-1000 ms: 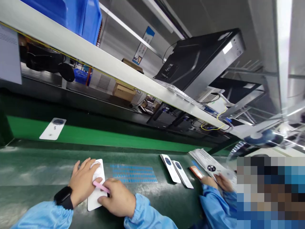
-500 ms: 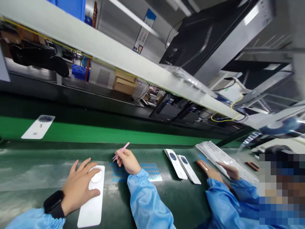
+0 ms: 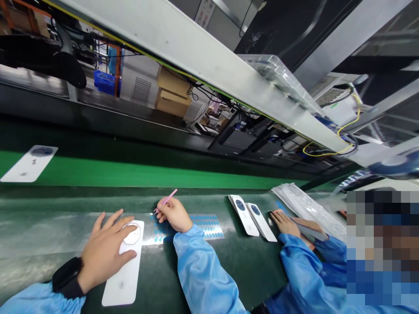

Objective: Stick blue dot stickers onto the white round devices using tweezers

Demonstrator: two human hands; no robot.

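My left hand (image 3: 106,248) lies with fingers spread over a white phone back cover (image 3: 121,283), touching it near its round camera area. Tweezers (image 3: 170,196), pink and slim, are pinched in my right hand (image 3: 173,214). Their tips point down at the left part of a clear sheet (image 3: 209,226) with rows of small blue stickers. My right hand and forearm hide part of that sheet.
Two stacks of white phone covers (image 3: 244,216) lie right of the sheet. Beyond them a co-worker's hands (image 3: 288,224) handle something flat beside clear plastic bags (image 3: 299,209). Another cover (image 3: 31,163) rests on the green belt (image 3: 98,170). A shelf beam (image 3: 196,56) crosses above.
The camera view has shifted, so the belt and shelf sit higher. My hands keep nearly the same pose, with the tweezers at the sheet's left. The co-worker's hands have moved slightly.
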